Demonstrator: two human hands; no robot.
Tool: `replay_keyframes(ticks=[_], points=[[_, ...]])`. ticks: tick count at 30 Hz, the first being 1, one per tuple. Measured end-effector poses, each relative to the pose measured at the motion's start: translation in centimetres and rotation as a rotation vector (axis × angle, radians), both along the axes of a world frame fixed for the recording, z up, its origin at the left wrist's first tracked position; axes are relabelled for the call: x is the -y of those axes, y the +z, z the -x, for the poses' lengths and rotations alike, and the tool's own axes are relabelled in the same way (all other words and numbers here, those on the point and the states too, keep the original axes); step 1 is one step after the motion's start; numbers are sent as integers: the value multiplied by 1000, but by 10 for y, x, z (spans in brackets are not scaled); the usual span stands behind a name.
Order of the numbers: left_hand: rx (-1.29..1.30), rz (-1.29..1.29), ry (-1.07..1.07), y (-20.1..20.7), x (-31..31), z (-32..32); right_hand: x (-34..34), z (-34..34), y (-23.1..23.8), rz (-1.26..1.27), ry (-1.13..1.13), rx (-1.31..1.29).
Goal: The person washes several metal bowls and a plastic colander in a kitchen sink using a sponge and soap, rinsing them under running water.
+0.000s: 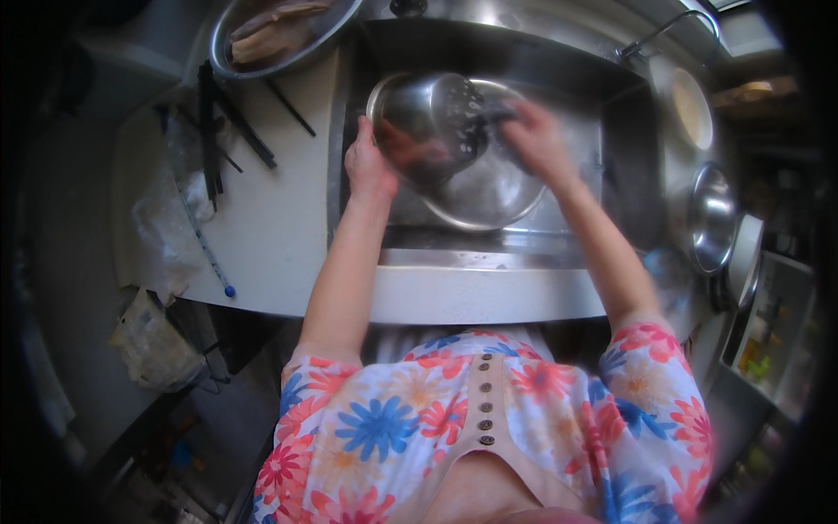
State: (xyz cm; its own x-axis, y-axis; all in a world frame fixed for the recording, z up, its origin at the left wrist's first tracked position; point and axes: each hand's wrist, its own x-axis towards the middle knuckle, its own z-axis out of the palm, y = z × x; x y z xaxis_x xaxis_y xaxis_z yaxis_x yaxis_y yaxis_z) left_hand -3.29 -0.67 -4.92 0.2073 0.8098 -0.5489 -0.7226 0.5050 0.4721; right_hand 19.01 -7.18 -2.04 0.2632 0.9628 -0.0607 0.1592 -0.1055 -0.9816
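Over the sink (pixel 624 183) a shiny metal pot (pixel 415 109) is tilted on its side, its wall mirroring a hand. Its right end is a round face (pixel 460 118) with dark spots or holes; I cannot tell which. My left hand (pixel 371 166) grips the pot's rim at the left. My right hand (pixel 531 140), smeared by motion, is closed round a short dark piece (pixel 497 113) beside the spotted face. Whether this piece is a handle or something separate cannot be made out. Beneath them a wide round metal basin (pixel 489 188) lies in the sink.
On the left counter (pixel 279 210) lie dark sticks (pixel 231 118) and a clear plastic bag (pixel 166 218). A metal bowl (pixel 288 39) with pale, meat-like pieces stands behind them. The tap (pixel 668 35) is at the far right, with a pale dish (pixel 691 109) and a steel bowl (pixel 713 218) nearer.
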Motion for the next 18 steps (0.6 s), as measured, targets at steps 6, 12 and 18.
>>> replay_keyframes(ticks=[6,12,18], points=[[-252,60,54,22,8,-17,-19,28,-28,-365,-191,656],[-262,-61,118,16,-3,-3,16,14,-103,306,211,929],[-239,-58,53,18,2,-9,27,-13,-123,217,449,1286]])
